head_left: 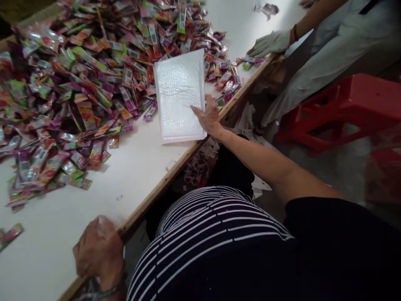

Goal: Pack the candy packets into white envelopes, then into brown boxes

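Note:
A white bubble mailer (180,98) is tilted up over the table's near edge, in front of the heap of packets. My right hand (209,117) grips it by its right side, thumb across its front face and the other fingers behind. My left hand (99,248) rests at the table edge, lower left, with its fingers curled in. Something small and whitish shows by its thumb, too blurred to name. Small colourful sachets (87,83) in red, green and purple lie heaped over the far left of the white tabletop (138,163).
Another person's gloved hand (271,44) lies on the table edge at upper right, near a few sachets. A red plastic stool (351,104) stands on the floor at right. White scraps (200,165) lie below the wooden table edge (163,186). A single sachet (11,235) is at far left.

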Tool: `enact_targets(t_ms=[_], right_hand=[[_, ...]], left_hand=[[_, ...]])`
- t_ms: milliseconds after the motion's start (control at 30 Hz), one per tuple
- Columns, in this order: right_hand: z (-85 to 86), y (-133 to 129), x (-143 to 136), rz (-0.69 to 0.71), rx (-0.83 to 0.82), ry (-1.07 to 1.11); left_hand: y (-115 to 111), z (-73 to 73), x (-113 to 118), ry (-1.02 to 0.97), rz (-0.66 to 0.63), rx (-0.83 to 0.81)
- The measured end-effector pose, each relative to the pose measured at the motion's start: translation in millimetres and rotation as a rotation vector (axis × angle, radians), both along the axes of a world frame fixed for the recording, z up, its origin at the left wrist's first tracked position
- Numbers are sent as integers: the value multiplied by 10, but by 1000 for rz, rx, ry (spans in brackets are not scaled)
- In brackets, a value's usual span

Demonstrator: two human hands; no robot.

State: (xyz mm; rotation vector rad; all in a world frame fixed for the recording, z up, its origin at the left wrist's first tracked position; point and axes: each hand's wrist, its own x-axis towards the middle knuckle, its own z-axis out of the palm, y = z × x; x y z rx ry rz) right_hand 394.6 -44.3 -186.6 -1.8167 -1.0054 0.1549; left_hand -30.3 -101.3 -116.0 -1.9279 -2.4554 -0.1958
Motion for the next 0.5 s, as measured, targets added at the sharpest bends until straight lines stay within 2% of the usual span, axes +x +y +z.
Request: enact_targets(t_ms=[100,267,367,500], right_hand=[[-15,28,22,-26,-1,-10],[59,114,28,-61,-58,-23],[96,124,26,-48,-92,-24],[86,52,14,-19,-27,-19]], left_hand=[[-11,30,76,-2,32,-42],[-22,88,233,83,195,-71],[-35,139,300,88,205,-124],[-77,204,336,68,184,-142]])
